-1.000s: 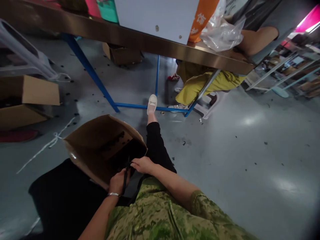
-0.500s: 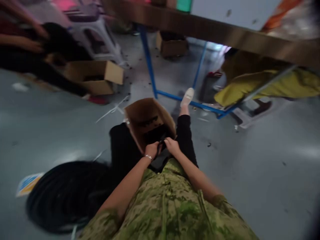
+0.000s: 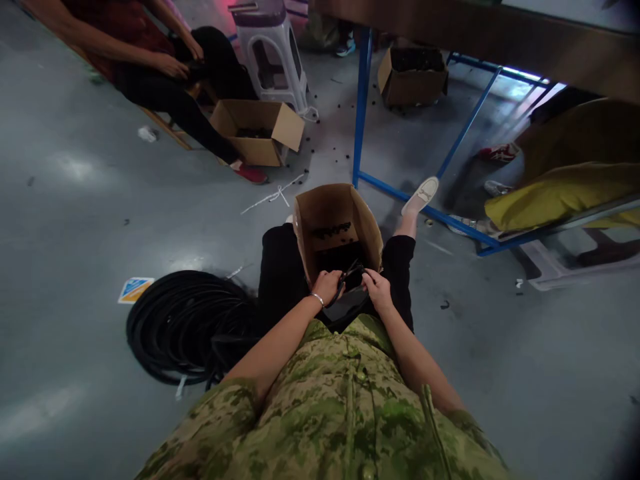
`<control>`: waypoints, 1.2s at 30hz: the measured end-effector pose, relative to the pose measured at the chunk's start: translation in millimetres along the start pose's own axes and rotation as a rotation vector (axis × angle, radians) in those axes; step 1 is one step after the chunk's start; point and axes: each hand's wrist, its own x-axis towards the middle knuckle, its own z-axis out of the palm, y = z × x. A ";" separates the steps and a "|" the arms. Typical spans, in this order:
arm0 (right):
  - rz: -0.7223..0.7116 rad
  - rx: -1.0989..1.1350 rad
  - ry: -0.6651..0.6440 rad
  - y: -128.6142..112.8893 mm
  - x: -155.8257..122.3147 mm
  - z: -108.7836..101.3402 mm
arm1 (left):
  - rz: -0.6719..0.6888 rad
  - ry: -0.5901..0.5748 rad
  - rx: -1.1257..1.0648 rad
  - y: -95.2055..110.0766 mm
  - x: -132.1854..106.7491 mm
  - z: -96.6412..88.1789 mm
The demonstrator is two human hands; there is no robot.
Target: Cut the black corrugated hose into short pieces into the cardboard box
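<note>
I sit on the floor with an open cardboard box (image 3: pixel 330 210) between my legs. My left hand (image 3: pixel 327 285) and my right hand (image 3: pixel 377 290) are both closed at the box's near edge, gripping a thin black piece, perhaps tubing (image 3: pixel 350 273), between them. Small black bits lie inside the box. A dark cloth or bag (image 3: pixel 345 307) rests on my lap under the hands. A bracelet is on my left wrist.
A coil of black hose (image 3: pixel 185 327) lies on the floor at my left. A blue-legged table (image 3: pixel 361 113) stands ahead. Another person sits at far left by a second cardboard box (image 3: pixel 255 130) and a plastic stool (image 3: pixel 273 57). A third box (image 3: pixel 413 77) is under the table.
The view has swung left and pulled back, bringing the hose coil and the seated person into sight. My hands stay closed on the black piece at the box.
</note>
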 end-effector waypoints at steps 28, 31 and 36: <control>-0.358 -0.756 -0.074 14.3 0.0 9.2 | -0.028 -0.175 0.161 7.8 -1.1 -3.1; -0.319 -0.775 -0.086 13.5 1.2 9.1 | 0.017 -0.161 0.215 5.4 1.3 0.2; -0.261 -0.808 -0.072 10.2 1.4 10.1 | 0.020 -0.156 0.244 3.1 3.2 3.1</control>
